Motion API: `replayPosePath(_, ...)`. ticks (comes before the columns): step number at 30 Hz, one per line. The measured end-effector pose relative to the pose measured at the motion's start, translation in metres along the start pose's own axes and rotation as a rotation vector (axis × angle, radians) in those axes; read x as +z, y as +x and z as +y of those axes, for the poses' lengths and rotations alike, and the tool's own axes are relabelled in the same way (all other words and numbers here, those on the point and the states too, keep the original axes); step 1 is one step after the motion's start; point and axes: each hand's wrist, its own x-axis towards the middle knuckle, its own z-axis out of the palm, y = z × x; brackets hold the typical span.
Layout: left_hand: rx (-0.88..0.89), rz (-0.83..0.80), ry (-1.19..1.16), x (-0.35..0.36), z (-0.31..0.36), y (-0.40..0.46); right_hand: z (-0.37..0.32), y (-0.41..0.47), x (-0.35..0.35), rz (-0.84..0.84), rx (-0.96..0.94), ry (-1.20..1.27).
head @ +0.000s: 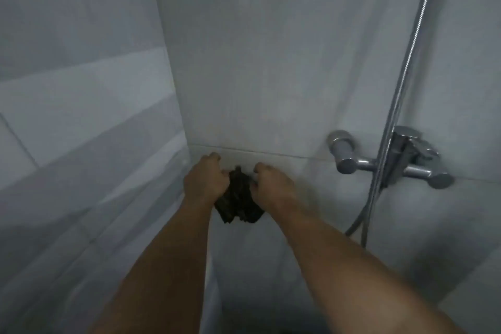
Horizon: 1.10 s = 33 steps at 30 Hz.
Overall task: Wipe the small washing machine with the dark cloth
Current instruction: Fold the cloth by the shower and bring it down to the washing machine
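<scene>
Both hands, left hand and right hand, are closing tight on the dark cloth, which is bunching between them, hanging limp below; it is looking soft, light, best gripped mid-wad

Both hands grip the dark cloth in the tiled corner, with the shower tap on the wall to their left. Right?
Not quite. The head view shows the shower tap to the right of both hands, left hand and right hand, which grip the dark cloth.

Dark cloth (mottled, near black), pale grey wall tiles, silver chrome tap
</scene>
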Motion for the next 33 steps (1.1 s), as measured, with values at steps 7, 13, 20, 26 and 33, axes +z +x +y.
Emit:
replayPosePath(7,0.026,-0.006,-0.208,0.056,-0.034,-0.002,0.007,-0.012,0.064,0.091,0.167,0.116)
replayPosePath(13,-0.023,-0.146,-0.31,0.037,-0.031,-0.002,0.01,-0.016,0.034,0.2,0.218,0.208)
replayPosePath(20,-0.225,-0.59,-0.63,0.002,0.003,-0.055,0.037,-0.048,-0.007,0.05,0.22,0.221)
replayPosePath(26,-0.624,-0.878,-1.037,0.105,-0.006,-0.164,0.093,-0.153,0.077,-0.041,0.43,0.303)
replayPosePath(33,-0.816,-0.963,-1.175,0.304,-0.036,-0.329,0.228,-0.359,0.223,-0.28,1.106,0.708)
